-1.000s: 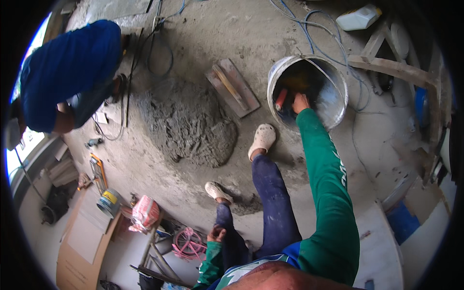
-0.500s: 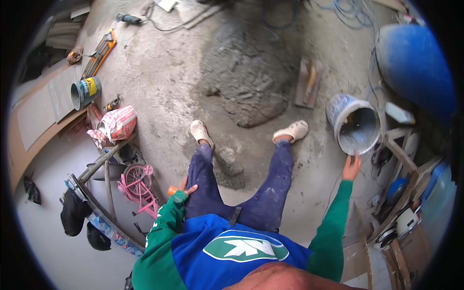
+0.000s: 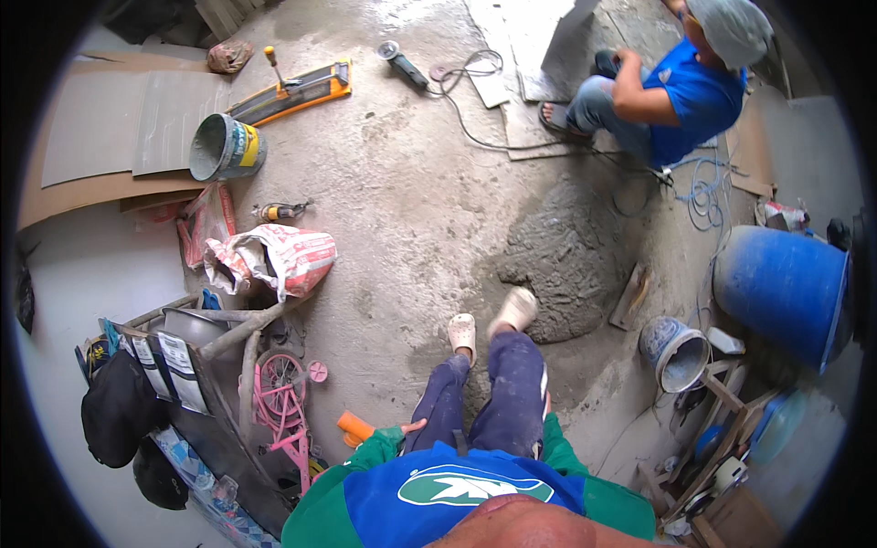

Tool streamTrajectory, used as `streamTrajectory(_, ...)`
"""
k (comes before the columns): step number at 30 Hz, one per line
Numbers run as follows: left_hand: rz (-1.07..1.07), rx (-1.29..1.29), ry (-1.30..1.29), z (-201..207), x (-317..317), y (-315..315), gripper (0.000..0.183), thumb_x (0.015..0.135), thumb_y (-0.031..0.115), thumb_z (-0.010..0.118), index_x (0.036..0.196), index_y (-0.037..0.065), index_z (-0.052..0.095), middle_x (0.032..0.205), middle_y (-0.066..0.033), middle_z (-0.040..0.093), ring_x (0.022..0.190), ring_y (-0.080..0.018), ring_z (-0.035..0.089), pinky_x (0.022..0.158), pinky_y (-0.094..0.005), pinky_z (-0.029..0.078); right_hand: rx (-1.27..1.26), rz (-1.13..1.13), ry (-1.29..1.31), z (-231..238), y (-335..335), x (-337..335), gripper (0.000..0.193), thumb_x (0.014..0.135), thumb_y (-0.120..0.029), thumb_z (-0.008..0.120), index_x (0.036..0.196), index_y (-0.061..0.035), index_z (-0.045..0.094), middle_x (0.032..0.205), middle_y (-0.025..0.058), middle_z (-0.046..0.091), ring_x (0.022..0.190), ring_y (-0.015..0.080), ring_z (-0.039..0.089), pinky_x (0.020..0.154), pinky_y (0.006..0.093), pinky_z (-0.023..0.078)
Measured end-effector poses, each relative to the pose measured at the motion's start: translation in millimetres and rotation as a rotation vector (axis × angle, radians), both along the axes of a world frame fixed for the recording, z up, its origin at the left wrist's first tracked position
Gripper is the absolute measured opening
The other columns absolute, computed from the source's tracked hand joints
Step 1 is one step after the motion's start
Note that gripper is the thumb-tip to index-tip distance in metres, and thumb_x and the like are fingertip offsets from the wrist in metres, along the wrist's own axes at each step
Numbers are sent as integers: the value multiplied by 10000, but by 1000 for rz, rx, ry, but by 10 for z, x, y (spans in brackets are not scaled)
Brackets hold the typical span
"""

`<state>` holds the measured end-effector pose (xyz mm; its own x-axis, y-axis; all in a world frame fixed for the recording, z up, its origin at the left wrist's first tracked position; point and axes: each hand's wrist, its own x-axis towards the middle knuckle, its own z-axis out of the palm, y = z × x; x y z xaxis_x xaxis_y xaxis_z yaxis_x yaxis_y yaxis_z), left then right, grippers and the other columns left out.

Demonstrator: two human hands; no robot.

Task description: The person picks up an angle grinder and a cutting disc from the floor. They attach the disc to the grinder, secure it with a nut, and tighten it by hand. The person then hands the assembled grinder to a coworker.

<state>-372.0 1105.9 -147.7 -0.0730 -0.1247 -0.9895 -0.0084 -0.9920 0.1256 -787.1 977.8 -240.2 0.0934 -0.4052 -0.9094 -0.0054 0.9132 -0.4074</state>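
Observation:
My left hand (image 3: 415,426) rests against the thigh of my dark blue trousers (image 3: 437,402), fingers stretched out and holding nothing. Beside that wrist lies an orange pipe fitting (image 3: 354,424). Only a sliver of my right hand (image 3: 547,402) shows at the outer side of the other thigh; its fingers are hidden. Ahead of my pale clogs (image 3: 517,309) a heap of wet grey mortar (image 3: 571,251) spreads on the floor. A plastering trowel (image 3: 630,297) lies flat at its right edge. The mortar-smeared bucket (image 3: 678,352) stands farther right, apart from both hands.
A co-worker in a blue shirt (image 3: 699,96) crouches at the far right by large tiles (image 3: 534,123). An angle grinder (image 3: 402,66) with its cord, a tile cutter (image 3: 297,91), a torn sack (image 3: 290,256) and a pink bicycle (image 3: 283,397) lie leftward. A blue barrel (image 3: 781,283) is at right.
My right hand has left the bucket's rim and come back beside my thigh. My feet have drawn closer together. The view has swung left and upward, bringing the co-worker into sight.

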Motion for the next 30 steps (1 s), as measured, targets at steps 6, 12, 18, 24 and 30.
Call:
streamTrajectory(6, -42, -30, -42, 113, 946, -589, 846, 760, 421, 775, 1370, -41, 414, 1202, -160, 609, 1076, -267, 597, 967, -360, 443, -87, 616, -147, 1022, -1789, 2170, 737, 914, -448, 545, 1415, 50, 337, 1423, 170, 433, 1332, 207, 375, 1119, 307, 265)
streamTrajectory(12, -137, -31, -59, -350, 2135, -2046, 843, 755, 420, 779, 1362, -43, 422, 1200, -162, 609, 1075, -266, 597, 963, -360, 444, -197, 1307, 107, 1012, -3568, 3712, 550, 885, -523, 512, 908, -13, 716, 932, 288, 646, 894, 396, 633, 826, 467, 485)
streamTrajectory(18, 53, -121, -15, -194, 3377, -3827, 869, 725, 432, 795, 1351, -44, 423, 1236, -178, 582, 1125, -278, 566, 982, -371, 428, -59, 1037, 297, -100, -4200, 4610, 610, 842, -589, 551, 842, -7, 732, 811, 230, 675, 793, 318, 662, 779, 450, 502)
streamTrajectory(24, 54, -482, -198, 94, 4197, -5312, 936, 669, 448, 830, 1351, -38, 412, 1308, -212, 524, 1241, -333, 485, 1071, -380, 348, -213, 1054, 223, 751, -5079, 5281, 855, 830, -453, 655, 1500, -185, 196, 1427, 368, 240, 1220, 491, 442, 1010, 480, 396)
streamTrajectory(30, -406, -348, -371, -649, 4902, -6724, 1058, 672, 458, 825, 1407, -60, 268, 1341, -265, 457, 1263, -368, 450, 1082, -400, 337, -107, 1005, 566, 511, -5649, 6054, 608, 925, -351, 534, 1464, -164, 320, 1411, 348, 333, 1115, 541, 503, 954, 501, 441)
